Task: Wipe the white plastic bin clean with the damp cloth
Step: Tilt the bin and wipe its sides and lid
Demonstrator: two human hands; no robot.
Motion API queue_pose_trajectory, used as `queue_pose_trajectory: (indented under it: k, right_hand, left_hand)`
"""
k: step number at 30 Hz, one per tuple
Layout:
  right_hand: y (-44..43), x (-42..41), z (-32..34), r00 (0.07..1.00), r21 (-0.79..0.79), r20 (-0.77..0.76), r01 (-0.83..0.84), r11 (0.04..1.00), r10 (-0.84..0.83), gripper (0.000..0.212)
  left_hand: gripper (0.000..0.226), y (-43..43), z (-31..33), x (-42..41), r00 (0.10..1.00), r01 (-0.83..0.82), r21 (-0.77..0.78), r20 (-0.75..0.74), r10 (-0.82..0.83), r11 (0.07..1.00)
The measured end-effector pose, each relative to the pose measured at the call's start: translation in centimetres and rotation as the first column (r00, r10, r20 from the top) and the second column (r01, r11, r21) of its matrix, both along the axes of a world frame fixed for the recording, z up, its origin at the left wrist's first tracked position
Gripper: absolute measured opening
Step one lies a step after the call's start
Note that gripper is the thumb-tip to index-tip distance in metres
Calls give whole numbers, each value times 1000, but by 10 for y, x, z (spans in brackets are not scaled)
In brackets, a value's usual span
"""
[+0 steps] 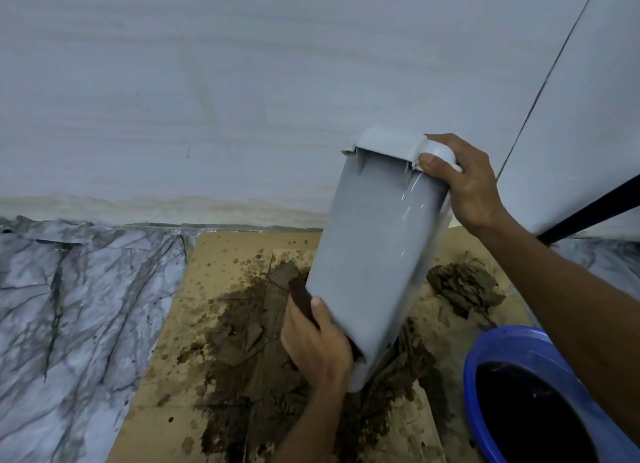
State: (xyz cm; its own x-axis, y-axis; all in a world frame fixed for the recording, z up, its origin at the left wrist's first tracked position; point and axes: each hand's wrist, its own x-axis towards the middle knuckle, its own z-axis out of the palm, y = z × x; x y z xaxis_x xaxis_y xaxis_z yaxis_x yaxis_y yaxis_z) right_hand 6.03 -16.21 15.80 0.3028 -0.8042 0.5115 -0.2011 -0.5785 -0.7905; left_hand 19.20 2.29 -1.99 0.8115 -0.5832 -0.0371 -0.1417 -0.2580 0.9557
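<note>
In the head view there is one white plastic bin [374, 254], right of the frame's centre. It is tilted, with its lipped rim end high toward the wall and its narrower end low over the floor covering. Whether that low end touches anything cannot be told.

Two hands show. The right hand [464, 185] grasps the bin's rim at the upper corner, thumb on the near face and fingers wrapped over the lip. The left hand [318, 351], lower centre, holds one dark reddish-brown cloth [300, 294] and presses it against the bin's lower left edge, thumb lying on the bin's face.

One blue basin [502, 341] sits at the lower right, partly behind the right forearm, and holds dark water [519, 403].

Under the bin lies one sheet of brown cardboard [180, 324], spotted with brown drops. Two patches of dirt lie on it: a wide smear of mud and wet leaves [242, 376] in the lower centre, and a smaller clump of leaves [464, 289] to the right of the bin.

On the left of the frame the floor [69, 306] has a grey-and-white marble pattern with dark veins. The pale wall [207, 81] fills the upper half, with a yellowish stained band [173, 206] along its foot. One black bar [588, 213] slants across the right edge.
</note>
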Motion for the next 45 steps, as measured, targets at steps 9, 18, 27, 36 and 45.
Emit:
queue_pose_trajectory:
  k: [9,18,27,36,45]
  right_hand:
    - [1,-1,-2,1000,4,-13,15,1000,-15,39]
    - [7,4,3,1000,59,-17,2,998,-1,31]
    - [11,13,3,998,47,-40,39,998,-37,34]
    - [11,11,3,998,41,-47,40,998,-38,34]
    - [17,18,2,996,9,-69,50,999,-49,32]
  left_hand:
    - [59,-91,99,1,907,290,-149,358,-222,945]
    - [63,14,-44,-7,478,531,25,816,-324,847]
    - [67,-49,51,-24,796,342,-146,570,-203,928]
    - [69,-21,-5,-30,634,365,-81,751,-184,928]
    - [68,33,-49,-45,904,143,-50,413,-110,989]
